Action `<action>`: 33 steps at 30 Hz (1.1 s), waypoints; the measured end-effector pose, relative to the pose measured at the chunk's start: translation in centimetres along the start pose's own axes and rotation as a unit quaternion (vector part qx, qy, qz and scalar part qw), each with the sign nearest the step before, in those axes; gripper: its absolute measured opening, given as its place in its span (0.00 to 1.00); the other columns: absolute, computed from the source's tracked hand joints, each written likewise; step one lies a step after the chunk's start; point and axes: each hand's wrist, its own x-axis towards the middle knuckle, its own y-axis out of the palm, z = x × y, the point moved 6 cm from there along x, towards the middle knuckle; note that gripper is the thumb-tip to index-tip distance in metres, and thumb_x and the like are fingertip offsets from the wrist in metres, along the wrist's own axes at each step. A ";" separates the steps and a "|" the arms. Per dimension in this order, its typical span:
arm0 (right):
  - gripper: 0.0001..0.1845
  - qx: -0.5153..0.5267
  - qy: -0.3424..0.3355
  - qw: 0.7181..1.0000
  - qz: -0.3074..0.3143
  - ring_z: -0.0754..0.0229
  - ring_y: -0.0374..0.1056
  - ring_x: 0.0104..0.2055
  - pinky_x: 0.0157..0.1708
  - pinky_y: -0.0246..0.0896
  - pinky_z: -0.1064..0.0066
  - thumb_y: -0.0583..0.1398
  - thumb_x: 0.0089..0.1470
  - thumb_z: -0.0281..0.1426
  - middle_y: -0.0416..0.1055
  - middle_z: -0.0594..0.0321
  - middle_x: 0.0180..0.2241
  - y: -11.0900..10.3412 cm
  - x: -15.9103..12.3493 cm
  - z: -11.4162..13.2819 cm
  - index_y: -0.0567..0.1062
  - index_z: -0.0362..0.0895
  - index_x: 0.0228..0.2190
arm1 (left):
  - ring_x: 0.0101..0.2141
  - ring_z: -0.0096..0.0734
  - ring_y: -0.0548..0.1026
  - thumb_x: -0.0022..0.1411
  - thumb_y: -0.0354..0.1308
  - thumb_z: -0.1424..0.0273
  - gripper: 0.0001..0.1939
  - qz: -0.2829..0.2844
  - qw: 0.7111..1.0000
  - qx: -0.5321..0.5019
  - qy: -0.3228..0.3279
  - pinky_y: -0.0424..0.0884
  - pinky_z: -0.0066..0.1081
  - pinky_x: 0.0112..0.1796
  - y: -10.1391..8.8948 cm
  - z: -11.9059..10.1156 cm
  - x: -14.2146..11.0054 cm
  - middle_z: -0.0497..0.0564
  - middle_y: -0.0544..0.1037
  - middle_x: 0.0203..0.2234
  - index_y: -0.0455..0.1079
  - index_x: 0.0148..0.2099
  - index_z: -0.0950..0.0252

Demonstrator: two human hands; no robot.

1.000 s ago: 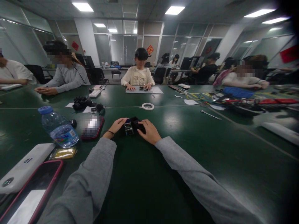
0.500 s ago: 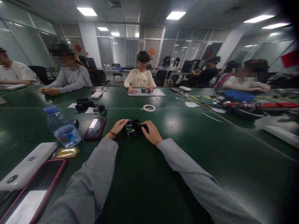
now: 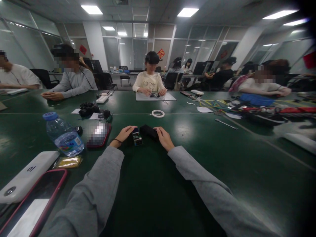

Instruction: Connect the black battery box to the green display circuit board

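Observation:
My left hand (image 3: 125, 134) is closed on the far left edge of a small electronic module (image 3: 137, 137), which shows a bare circuit board and a dark blue screen-like panel at its top. To its right, my right hand (image 3: 164, 135) grips the right end of a black plastic casing (image 3: 148, 131). The casing lies tilted close beside the module, with a narrow gap between them. Its smooth dark side faces me, so its inside is hidden. Both hands are low over the green table (image 3: 158, 197).
At left stand a water bottle (image 3: 64, 136), a red-edged phone (image 3: 99, 135), a white power bank (image 3: 28, 177) and a larger phone (image 3: 37, 200). A white ring (image 3: 158, 113) lies ahead, a wrench (image 3: 226, 123) and tangled cables (image 3: 269, 108) to the right. A person (image 3: 149, 77) sits opposite.
My right hand has turned the black casing over, so its smooth side now shows, and shifted slightly right. My left hand and the module stay nearly in place.

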 end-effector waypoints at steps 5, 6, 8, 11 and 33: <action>0.22 0.033 0.022 0.999 -0.004 0.57 0.66 0.43 0.45 0.61 0.64 0.50 0.58 0.46 0.70 0.57 0.40 0.3 -0.1 -0.1 0.68 0.44 0.44 | 0.48 0.39 0.70 0.57 0.52 0.54 0.24 0.002 1.000 0.001 0.000 0.61 0.38 0.52 0.3 -0.7 -0.2 0.56 0.74 0.46 0.71 0.47 0.67; 0.24 0.026 0.017 1.000 -0.002 0.57 0.66 0.44 0.46 0.61 0.63 0.51 0.57 0.47 0.69 0.56 0.41 0.4 -0.2 0.1 0.67 0.43 0.46 | 0.48 0.39 0.70 0.57 0.52 0.54 0.25 0.003 1.000 -0.001 0.001 0.61 0.38 0.52 0.3 -0.8 -0.3 0.56 0.75 0.46 0.71 0.47 0.67; 0.28 -0.010 -0.012 1.000 0.012 0.55 0.65 0.47 0.48 0.60 0.62 0.56 0.53 0.47 0.67 0.54 0.44 0.7 -0.4 0.7 0.65 0.43 0.49 | 0.47 0.39 0.71 0.57 0.52 0.53 0.25 0.004 1.000 -0.002 0.004 0.62 0.37 0.52 0.4 -0.8 -0.3 0.56 0.75 0.45 0.71 0.47 0.68; 0.30 -0.070 -0.063 0.995 0.037 0.52 0.62 0.51 0.52 0.57 0.59 0.59 0.51 0.44 0.65 0.52 0.49 1.2 -0.8 1.6 0.64 0.43 0.51 | 0.47 0.38 0.71 0.57 0.52 0.53 0.26 0.006 1.000 -0.005 0.005 0.62 0.37 0.51 0.4 -0.6 -0.2 0.56 0.75 0.46 0.71 0.47 0.67; 0.23 -0.021 0.048 0.997 -0.048 0.54 0.64 0.46 0.49 0.58 0.58 0.51 0.56 0.46 0.69 0.55 0.41 -0.4 0.0 -1.0 0.70 0.43 0.43 | 0.48 0.38 0.70 0.58 0.50 0.54 0.24 0.005 1.000 0.008 0.014 0.61 0.37 0.52 0.1 -0.5 -0.2 0.56 0.74 0.46 0.71 0.48 0.66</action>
